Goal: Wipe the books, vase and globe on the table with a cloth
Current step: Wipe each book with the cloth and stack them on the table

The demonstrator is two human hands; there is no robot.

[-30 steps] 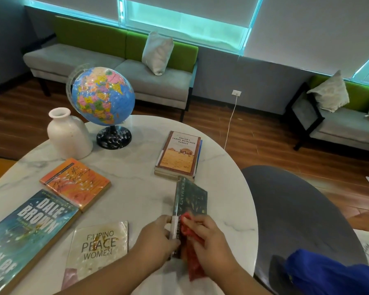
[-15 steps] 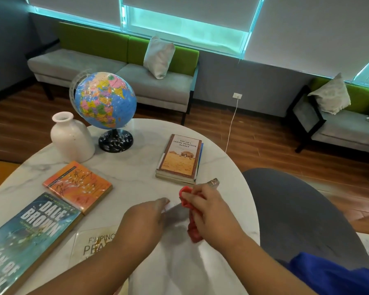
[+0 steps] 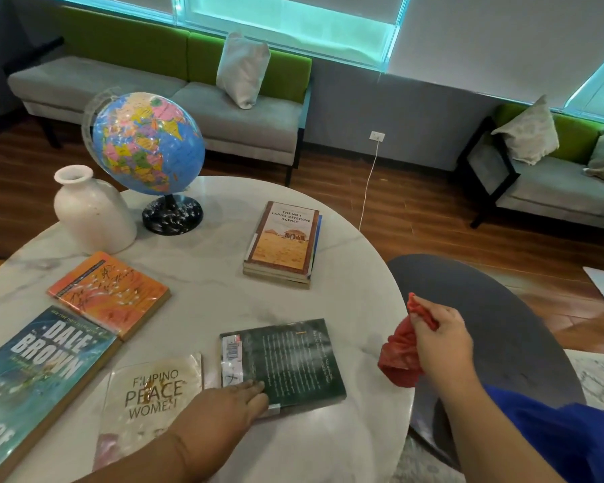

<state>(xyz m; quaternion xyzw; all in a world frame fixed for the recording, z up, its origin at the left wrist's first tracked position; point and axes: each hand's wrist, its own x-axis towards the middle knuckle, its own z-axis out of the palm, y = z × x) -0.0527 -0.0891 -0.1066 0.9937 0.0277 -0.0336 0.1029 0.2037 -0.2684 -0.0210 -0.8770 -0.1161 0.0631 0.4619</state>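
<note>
Left hand: The left hand is lying flat on the near left corner of the dark green book, its fingers straight and together, pressing on the cover just beside a white barcode sticker.

Right hand: The right hand is hanging out past the right edge of the marble surface, fingers clamped on the red cloth. The cloth is bunched up and drooping below the fist, touching none of the books.

Dark green book: It is lying back cover up near the front of the surface. Its small print cannot be read.

Readable titles: "THE NO 1 LADIES DETECTIVE AGENCY" is showing on the tan book topping a small stack near the far right edge. "DALE BROWN" is running in large white letters across the blue book at the left. "FILIPINO PEACE WOMEN" is showing on the pale book just left of the dark green one.

Orange book: The orange book is lying between the vase and the blue book, its handwritten-style title not legible.

Globe and vase: The globe is standing tilted on a black base at the far left, with the white vase upright just beside it.

Beyond the surface: A grey chair is sitting under the right hand.
</note>
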